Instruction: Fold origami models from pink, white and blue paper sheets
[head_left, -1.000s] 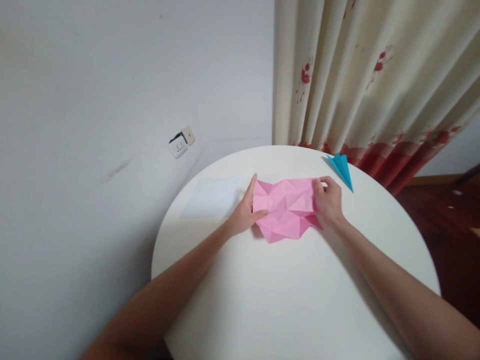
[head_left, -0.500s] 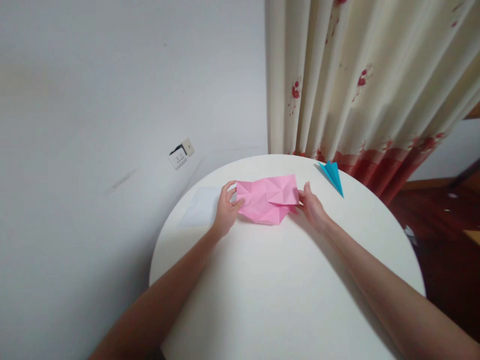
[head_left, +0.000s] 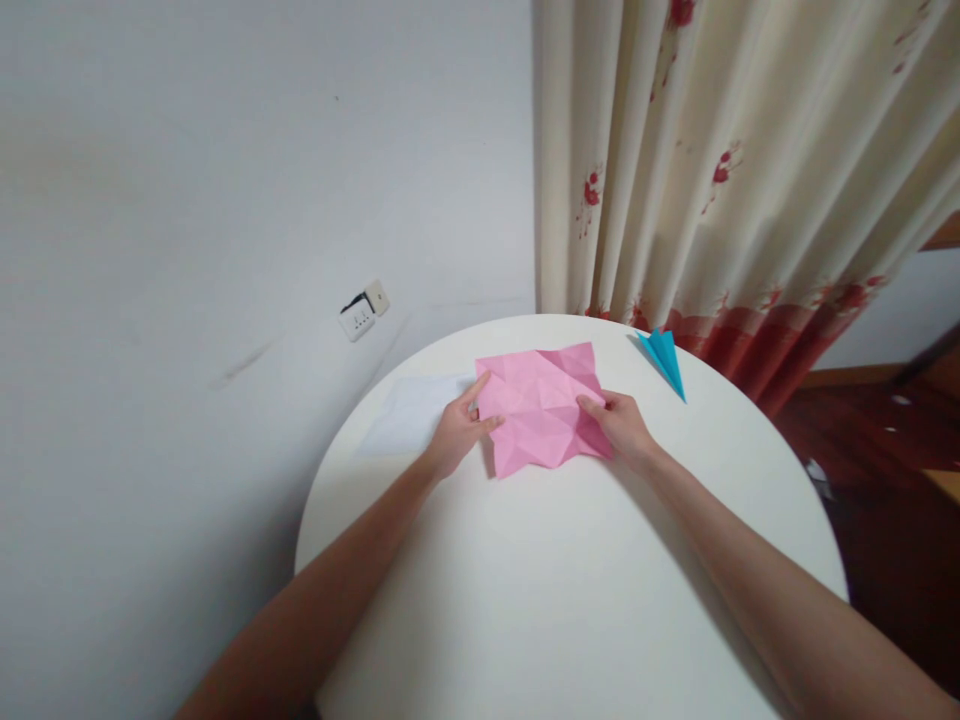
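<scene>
So you've got the pink paper (head_left: 538,400) out over the far half of the table (head_left: 555,590), all creased but spread pretty wide. Your left hand (head_left: 454,432) grips its left edge, your right hand (head_left: 624,422) pinches the right, thumb on top. White sheet (head_left: 405,418) is by your left, blue plane (head_left: 664,362) beyond your right.

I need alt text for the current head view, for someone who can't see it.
A person's left hand and right hand hold a creased pink paper by opposite sides over a round white table. A folded blue paper lies beyond the right hand, a white sheet beside the left; behind are a wall and curtain.
</scene>
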